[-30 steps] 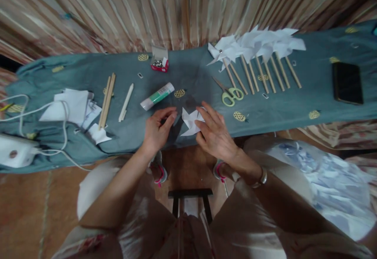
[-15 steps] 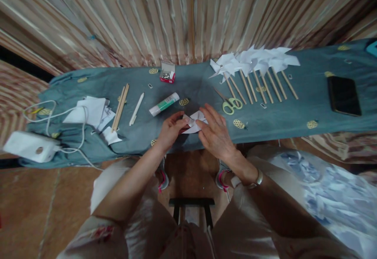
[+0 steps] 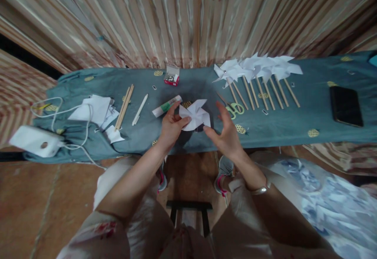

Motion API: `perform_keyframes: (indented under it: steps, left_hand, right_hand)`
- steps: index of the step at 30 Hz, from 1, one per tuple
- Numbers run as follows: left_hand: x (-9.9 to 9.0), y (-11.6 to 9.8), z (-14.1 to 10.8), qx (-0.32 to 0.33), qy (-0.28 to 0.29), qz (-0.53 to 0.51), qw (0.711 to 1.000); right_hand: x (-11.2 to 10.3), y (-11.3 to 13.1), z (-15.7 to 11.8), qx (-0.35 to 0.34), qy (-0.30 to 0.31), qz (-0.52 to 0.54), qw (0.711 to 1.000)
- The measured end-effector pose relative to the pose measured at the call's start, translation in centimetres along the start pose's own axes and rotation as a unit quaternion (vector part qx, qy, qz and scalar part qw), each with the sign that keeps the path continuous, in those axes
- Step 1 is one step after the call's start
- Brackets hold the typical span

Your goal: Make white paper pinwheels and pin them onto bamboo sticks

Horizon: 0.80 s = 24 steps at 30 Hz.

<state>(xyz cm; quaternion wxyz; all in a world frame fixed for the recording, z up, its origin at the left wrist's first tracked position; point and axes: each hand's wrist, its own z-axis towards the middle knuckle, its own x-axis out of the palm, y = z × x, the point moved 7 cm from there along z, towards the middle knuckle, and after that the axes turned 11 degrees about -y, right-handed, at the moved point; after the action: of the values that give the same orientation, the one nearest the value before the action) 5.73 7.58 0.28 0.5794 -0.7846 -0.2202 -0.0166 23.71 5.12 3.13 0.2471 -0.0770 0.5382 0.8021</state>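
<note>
Centrally, the left hand (image 3: 171, 128) pinches one four-bladed white paper pinwheel head (image 3: 194, 114), while the right hand (image 3: 226, 135) spreads open at its four o'clock. Around it lie one cylindrical glue stick (image 3: 167, 106) at ten, one small cardboard box (image 3: 171, 80) at eleven, and one pair of scissors (image 3: 235, 111) at three.

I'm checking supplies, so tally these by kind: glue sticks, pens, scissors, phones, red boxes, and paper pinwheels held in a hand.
Glue stick: 1
Pen: 1
Scissors: 1 pair
Phone: 1
Red box: 1
Paper pinwheel, in the left hand: 1
Total: 6
</note>
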Motion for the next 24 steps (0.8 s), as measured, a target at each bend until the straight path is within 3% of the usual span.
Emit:
perform_keyframes:
  steps: [4,8,15,24]
  left_hand:
    - [0.4,-0.7,0.2,0.013,-0.003,-0.002,1.0]
    - [0.9,-0.8,0.2,0.02,0.007,0.004,1.0]
    - [1.7,-1.0,0.3,0.045,0.046,0.006,0.998]
    - [1.4,-2.4,-0.2,0.037,0.066,-0.002,0.997]
  right_hand:
    - [0.5,-3.0,0.7,0.213,-0.008,0.174,0.961]
    - [1.6,-3.2,0.9,0.333,0.024,0.254,0.908]
    - [2.7,-2.3,1.7,0.341,0.019,0.289,0.894]
    - [3.5,-1.8,1.6,0.35,0.028,0.299,0.887]
